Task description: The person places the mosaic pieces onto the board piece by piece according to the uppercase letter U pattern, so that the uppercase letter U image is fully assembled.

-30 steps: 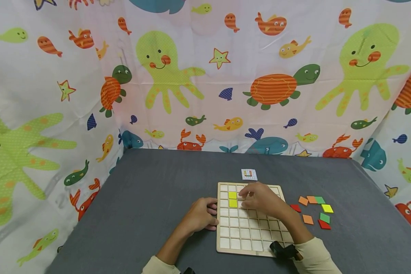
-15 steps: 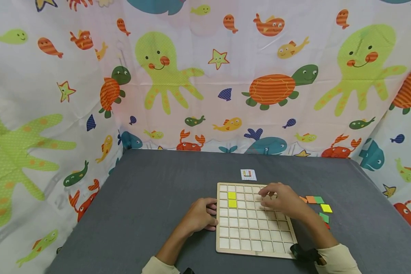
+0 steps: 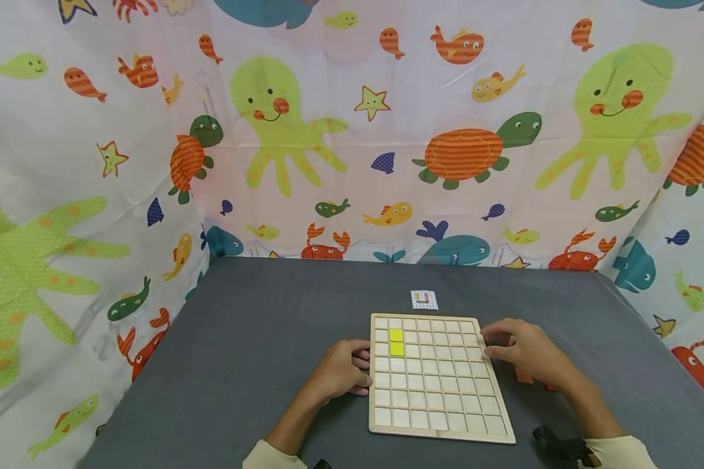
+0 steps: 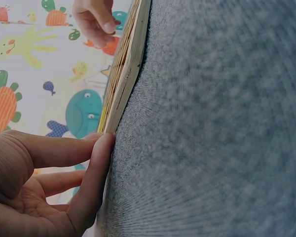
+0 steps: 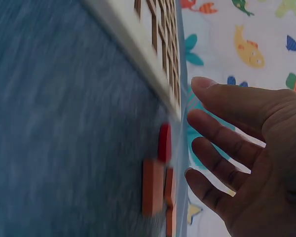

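A wooden grid board lies flat on the table, with two yellow square tiles in neighbouring cells near its upper left. My left hand holds the board's left edge; in the left wrist view the thumb and a finger meet at its rim. Over the board's right edge, my right hand hovers with loosely bent fingers and nothing between them. Beneath it an orange tile and a red tile show; the hand and forearm hide the other loose tiles in the head view.
A small card with a coloured U pattern on a grid lies behind the board. In the right wrist view a red tile and several orange tiles lie beside the board. A sea-animal cloth hangs behind the grey table.
My right hand has moved right, from beside the yellow tiles across the board to its right edge, covering most of the loose tiles. The left hand has stayed at the left edge.
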`<state>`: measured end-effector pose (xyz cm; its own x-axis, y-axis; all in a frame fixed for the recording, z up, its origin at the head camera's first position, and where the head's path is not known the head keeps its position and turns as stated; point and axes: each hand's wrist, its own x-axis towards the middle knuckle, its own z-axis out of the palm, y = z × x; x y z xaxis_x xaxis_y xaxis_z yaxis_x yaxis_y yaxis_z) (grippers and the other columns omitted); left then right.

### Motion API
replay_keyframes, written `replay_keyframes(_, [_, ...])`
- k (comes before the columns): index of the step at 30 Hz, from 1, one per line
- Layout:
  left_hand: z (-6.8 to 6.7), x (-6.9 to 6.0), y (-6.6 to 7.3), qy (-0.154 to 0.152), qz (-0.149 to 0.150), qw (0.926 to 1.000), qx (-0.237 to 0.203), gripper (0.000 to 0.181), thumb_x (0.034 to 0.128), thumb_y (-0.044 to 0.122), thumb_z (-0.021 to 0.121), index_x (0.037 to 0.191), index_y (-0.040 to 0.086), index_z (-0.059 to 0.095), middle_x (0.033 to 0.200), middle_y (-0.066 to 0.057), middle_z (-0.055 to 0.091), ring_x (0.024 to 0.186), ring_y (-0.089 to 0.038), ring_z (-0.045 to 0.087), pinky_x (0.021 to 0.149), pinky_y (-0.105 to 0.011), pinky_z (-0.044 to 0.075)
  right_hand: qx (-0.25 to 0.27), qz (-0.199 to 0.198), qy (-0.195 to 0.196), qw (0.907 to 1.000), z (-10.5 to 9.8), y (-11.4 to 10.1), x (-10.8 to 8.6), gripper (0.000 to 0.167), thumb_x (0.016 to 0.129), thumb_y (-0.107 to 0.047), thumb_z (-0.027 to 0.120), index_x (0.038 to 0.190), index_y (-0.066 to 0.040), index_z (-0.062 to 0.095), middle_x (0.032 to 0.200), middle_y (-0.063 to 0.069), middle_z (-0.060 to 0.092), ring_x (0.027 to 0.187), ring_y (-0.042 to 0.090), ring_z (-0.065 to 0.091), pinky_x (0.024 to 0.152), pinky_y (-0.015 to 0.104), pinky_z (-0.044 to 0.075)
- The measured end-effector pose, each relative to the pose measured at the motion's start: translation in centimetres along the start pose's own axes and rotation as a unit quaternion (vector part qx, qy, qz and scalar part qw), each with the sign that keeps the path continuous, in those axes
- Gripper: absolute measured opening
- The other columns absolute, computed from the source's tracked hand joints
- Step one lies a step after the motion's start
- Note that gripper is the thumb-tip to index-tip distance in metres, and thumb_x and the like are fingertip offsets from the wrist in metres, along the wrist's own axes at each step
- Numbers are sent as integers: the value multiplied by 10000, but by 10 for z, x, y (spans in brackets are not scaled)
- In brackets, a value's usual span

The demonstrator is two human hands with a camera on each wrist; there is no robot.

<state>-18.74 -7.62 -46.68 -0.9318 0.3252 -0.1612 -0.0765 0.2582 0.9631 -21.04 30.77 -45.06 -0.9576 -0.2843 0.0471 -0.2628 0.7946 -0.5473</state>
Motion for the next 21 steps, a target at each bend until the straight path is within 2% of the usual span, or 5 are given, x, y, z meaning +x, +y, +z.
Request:
replay_keyframes(3, [0, -1, 0, -3, 5, 10000, -21, 686, 785, -206, 763, 1435, -82, 581, 1170, -178, 621, 985, -258, 667, 634, -382, 679, -37, 160, 57, 9998, -4, 10, -6, 362, 932, -307, 830, 1215, -90, 770, 1167, 65, 739, 1049, 261, 678, 871, 488, 598])
replay_keyframes(11, [-1, -1, 0, -18, -25, 10000, 6, 700, 792, -196, 766, 1452, -82, 563, 1182, -179, 615, 1010, -264, 655, 643, -387, 680, -189, 420, 109, 9989, -15, 34, -21, 389, 923, -347, 839, 1205, -88, 773, 1086, 16, 725, 969, 195, 644, 766, 345, 566])
replay_keyframes(13, [-1, 0, 0, -23, -33, 10000, 18, 698, 792, -195, 766, 1451, -82, 563, 1180, -180, 614, 1005, -262, 656, 645, -382, 680, -242, 475, 129, 9985, -17, 40, -23, 394, 917, -330, 845, 1204, -71, 770, 1083, 25, 724, 959, 197, 634, 756, 342, 562])
replay_keyframes(15, [-1, 0, 0, -22, -28, 10000, 31, 694, 793, -194, 766, 1448, -83, 565, 1173, -177, 614, 999, -257, 656, 643, -376, 679, -319, 551, 166, 9978, -20, 45, -27, 405, 914, -326, 850, 1208, -61, 768, 1103, 51, 722, 974, 216, 638, 779, 379, 578])
replay_keyframes(21, [-1, 0, 0, -26, -18, 10000, 69, 677, 800, -186, 763, 1441, -83, 571, 1170, -173, 613, 998, -254, 655, 640, -361, 678, -502, 797, 157, 9954, -30, 58, -33, 429, 919, -292, 841, 1240, -22, 752, 1220, 207, 698, 1069, 374, 648, 884, 634, 576])
